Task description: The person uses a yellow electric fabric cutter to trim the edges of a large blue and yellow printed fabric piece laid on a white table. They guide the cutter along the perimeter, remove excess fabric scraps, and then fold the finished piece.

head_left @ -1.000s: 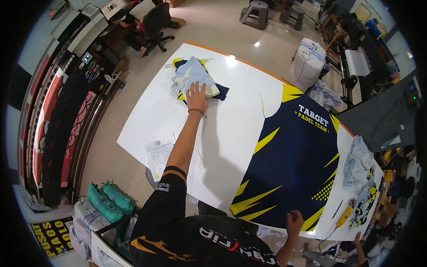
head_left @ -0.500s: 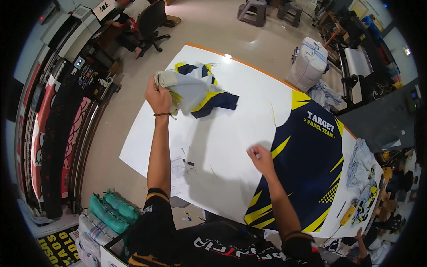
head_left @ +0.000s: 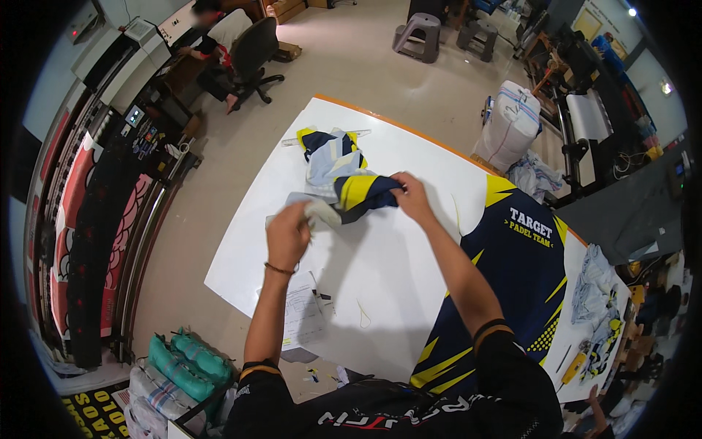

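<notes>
Over the white table (head_left: 395, 285), a navy and yellow fabric piece (head_left: 358, 192) with a pale grey underside is stretched between my hands. My left hand (head_left: 287, 238) is closed on its pale, blurred near-left end. At the navy right end, my right hand (head_left: 413, 199) pinches the edge. Just beyond lies a crumpled heap of similar fabric (head_left: 330, 162), touching or overlapping the held piece; I cannot tell which. To the right a large navy jersey panel (head_left: 504, 252) with yellow points lies flat, partly behind my right arm.
Papers (head_left: 301, 311) with small dark scraps lie near my left forearm. Fabric scraps (head_left: 596, 285) and a yellow-handled tool (head_left: 574, 367) are at the right edge. A large printer (head_left: 95, 219) stands left; a person sits far left. Stools (head_left: 418, 38) and a white sack (head_left: 513, 124) stand beyond.
My right hand has moved from beside the jersey panel up and left, taking hold of the fabric's navy end. My left hand has come nearer and lower, still gripping the fabric. The view has shifted slightly.
</notes>
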{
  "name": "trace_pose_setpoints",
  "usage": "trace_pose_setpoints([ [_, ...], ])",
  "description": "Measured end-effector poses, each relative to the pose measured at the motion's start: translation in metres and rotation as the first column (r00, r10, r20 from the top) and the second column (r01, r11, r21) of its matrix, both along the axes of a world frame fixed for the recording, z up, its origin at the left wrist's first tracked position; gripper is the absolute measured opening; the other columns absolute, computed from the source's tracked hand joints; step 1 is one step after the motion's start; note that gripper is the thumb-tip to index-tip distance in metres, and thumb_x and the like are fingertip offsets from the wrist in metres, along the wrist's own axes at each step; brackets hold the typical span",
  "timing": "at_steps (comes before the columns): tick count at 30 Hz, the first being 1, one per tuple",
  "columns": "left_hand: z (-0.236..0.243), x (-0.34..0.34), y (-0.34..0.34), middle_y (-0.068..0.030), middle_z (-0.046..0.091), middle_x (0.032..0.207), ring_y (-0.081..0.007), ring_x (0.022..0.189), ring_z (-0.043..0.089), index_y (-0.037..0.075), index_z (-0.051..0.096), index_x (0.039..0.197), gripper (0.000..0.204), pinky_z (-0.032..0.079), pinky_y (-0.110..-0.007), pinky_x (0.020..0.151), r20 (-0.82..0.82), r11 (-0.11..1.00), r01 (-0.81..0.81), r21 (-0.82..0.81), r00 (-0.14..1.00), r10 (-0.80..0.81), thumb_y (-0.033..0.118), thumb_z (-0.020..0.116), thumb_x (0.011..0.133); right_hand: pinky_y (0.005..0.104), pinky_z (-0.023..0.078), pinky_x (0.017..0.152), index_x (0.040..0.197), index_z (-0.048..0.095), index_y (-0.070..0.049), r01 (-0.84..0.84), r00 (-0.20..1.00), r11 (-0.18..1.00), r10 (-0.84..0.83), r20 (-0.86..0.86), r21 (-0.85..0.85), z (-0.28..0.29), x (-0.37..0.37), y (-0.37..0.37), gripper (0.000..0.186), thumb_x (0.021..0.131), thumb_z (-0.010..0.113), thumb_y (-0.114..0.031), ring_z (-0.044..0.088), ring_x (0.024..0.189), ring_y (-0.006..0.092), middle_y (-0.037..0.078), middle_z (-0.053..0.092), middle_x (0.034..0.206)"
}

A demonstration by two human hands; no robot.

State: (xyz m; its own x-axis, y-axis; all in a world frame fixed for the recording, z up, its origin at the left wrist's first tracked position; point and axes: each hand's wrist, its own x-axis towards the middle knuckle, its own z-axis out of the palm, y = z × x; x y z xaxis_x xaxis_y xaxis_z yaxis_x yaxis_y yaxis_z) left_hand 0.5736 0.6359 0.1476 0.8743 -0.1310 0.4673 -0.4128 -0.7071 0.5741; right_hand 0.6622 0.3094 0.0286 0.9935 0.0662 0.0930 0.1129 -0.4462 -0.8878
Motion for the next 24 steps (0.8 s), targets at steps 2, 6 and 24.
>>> trace_pose_setpoints([
  [2,-0.048,-0.024,-0.008,-0.0150,0.072,0.096,-0.0378,0.090,0.068,0.009,0.072,0.110,0.030,0.054,-0.048,0.078,-0.095,0.992,0.057,0.112,0.994,-0.047,0.000,0.066,0.082,0.0323,0.056,0.085,0.114,0.065,-0.005,-0.069,0.988,0.988,0.049,0.145,0.135,0.049,-0.004,-0.016,0.028,0.089,0.062,0.007,0.068,0.099,0.0225,0.008,0.068,0.106],
  [6,-0.141,-0.066,-0.024,-0.0138,0.072,0.112,-0.0350,0.105,0.069,0.010,0.073,0.115,0.033,0.055,-0.045,0.090,-0.293,0.867,0.403,0.294,0.901,-0.319,0.008,0.075,0.082,0.0310,0.055,0.093,0.119,0.060,0.003,-0.201,0.979,0.910,0.170,0.117,0.364,0.177,-0.025,-0.051,0.024,0.097,0.053,0.012,0.067,0.102,0.0151,0.007,0.067,0.108],
  [24,0.185,-0.043,-0.282,-0.0166,0.062,0.130,-0.0333,0.125,0.060,0.000,0.061,0.134,0.053,0.044,-0.038,0.110,0.263,0.609,0.514,-0.603,0.850,-0.457,0.004,0.078,0.084,0.0286,0.049,0.093,0.110,0.067,-0.001,0.071,0.752,0.976,0.082,0.654,-0.204,0.480,-0.202,-0.129,0.011,0.101,0.065,-0.007,0.062,0.098,0.0109,0.003,0.068,0.098],
])
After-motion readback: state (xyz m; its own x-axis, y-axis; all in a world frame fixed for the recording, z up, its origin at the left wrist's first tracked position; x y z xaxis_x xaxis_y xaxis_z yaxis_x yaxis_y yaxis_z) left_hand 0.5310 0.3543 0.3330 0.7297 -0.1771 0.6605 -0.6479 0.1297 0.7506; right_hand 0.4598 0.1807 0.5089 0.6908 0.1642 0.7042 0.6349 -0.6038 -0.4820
